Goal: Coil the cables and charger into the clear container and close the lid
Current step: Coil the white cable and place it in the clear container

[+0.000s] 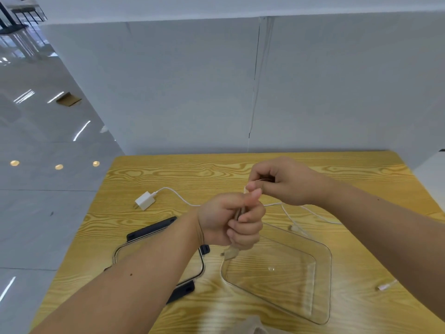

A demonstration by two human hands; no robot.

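Note:
My left hand (pixel 231 220) is fisted around a bundle of white cable, whose plug end (pixel 230 253) hangs out below the fist, over the container's near-left rim. My right hand (pixel 281 182) pinches the same cable just above and to the right of the left fist. The clear container (pixel 322 285) stands open and empty on the table under my hands. Its clear lid with black clips (pixel 149 231) lies to the left, partly under my left forearm. A white charger (pixel 144 200) lies further left with its white cable (pixel 178 195) trailing toward my hands.
The wooden table (pixel 168 172) ends against a white partition wall at the back. Another white cable (pixel 313 213) runs behind the container under my right arm, and a small white connector (pixel 385 286) lies at the right. Glossy floor lies to the left of the table.

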